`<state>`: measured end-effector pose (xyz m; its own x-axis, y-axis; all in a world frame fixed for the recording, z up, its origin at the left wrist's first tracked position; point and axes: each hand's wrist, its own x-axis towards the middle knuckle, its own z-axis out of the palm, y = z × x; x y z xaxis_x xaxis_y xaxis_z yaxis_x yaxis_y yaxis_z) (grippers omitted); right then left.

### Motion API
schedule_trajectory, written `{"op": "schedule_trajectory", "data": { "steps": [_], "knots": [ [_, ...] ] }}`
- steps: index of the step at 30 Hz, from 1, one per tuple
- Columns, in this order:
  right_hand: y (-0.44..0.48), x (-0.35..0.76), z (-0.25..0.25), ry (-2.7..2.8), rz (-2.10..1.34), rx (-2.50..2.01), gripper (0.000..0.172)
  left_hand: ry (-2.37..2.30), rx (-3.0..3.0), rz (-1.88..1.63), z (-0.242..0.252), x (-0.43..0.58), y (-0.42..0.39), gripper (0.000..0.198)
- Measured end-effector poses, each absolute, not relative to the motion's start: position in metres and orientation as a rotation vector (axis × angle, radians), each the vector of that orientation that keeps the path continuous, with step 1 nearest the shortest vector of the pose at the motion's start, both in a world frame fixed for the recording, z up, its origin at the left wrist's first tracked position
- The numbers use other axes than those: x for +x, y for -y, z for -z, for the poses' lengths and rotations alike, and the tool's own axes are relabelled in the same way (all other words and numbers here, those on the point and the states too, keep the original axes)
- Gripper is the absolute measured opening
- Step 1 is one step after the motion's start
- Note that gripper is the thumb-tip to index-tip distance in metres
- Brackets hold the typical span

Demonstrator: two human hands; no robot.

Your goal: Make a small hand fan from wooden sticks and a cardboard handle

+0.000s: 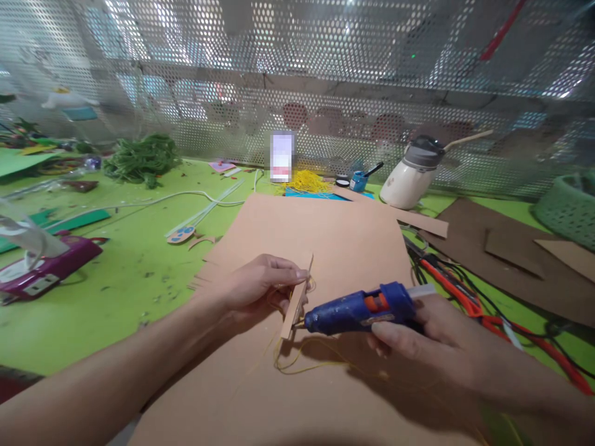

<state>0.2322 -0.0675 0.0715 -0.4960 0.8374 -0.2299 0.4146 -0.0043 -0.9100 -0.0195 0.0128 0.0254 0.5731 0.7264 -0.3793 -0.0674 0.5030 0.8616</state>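
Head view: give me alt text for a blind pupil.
A person's right hand holds a blue glue gun, its nozzle at a tan strip held in the left hand, above a tan sheet on a green table.

Green basket (566,212) partly beyond right edge

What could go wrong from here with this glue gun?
If hot, the nozzle of the glue gun might burn the nearby left hand. Glue could drip past the tan strip onto the tan sheet beneath. The yellow thread looped by the strip's lower end might catch in glue.
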Motion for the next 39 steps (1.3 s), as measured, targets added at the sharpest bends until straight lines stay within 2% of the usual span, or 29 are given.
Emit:
{"op": "schedule_trajectory", "data": {
  "steps": [5, 8, 16, 23, 31, 36, 39],
  "knots": [
    [0.0621, 0.2342, -0.0750, 1.934, -1.366, -1.351, 0.040, -0.818, 0.922, -0.569, -0.0283, -0.0178, -0.0109, 0.026],
    [0.0620, 0.2336, -0.0766, 1.927, -1.335, -1.363, 0.037, -0.817, 0.925, -0.565, -0.0285, -0.0182, -0.0109, 0.025],
    [0.0697, 0.2333, -0.0758, 1.958, -1.479, -1.324, 0.037, -0.840, 0.920, -0.566, -0.0275, -0.0182, -0.0101, 0.024],
    [0.0651, 0.2344, -0.0752, 1.967, -1.366, -1.368, 0.043, -0.826, 0.921, -0.561, -0.0301, -0.0177, -0.0115, 0.027],
    [0.0694, 0.2337, -0.0755, 1.982, -1.423, -1.337, 0.032, -0.833, 0.940, -0.556, -0.0276, -0.0189, -0.0119, 0.025],
    [0.0692, 0.2363, -0.0710, 1.931, -1.436, -1.345, 0.035, -0.838, 0.946, -0.562, -0.0284, -0.0188, -0.0114, 0.023],
    [0.0698, 0.2356, -0.0708, 1.918, -1.470, -1.303, 0.032, -0.840, 0.943, -0.552, -0.0279, -0.0192, -0.0121, 0.023]
  ]
}}
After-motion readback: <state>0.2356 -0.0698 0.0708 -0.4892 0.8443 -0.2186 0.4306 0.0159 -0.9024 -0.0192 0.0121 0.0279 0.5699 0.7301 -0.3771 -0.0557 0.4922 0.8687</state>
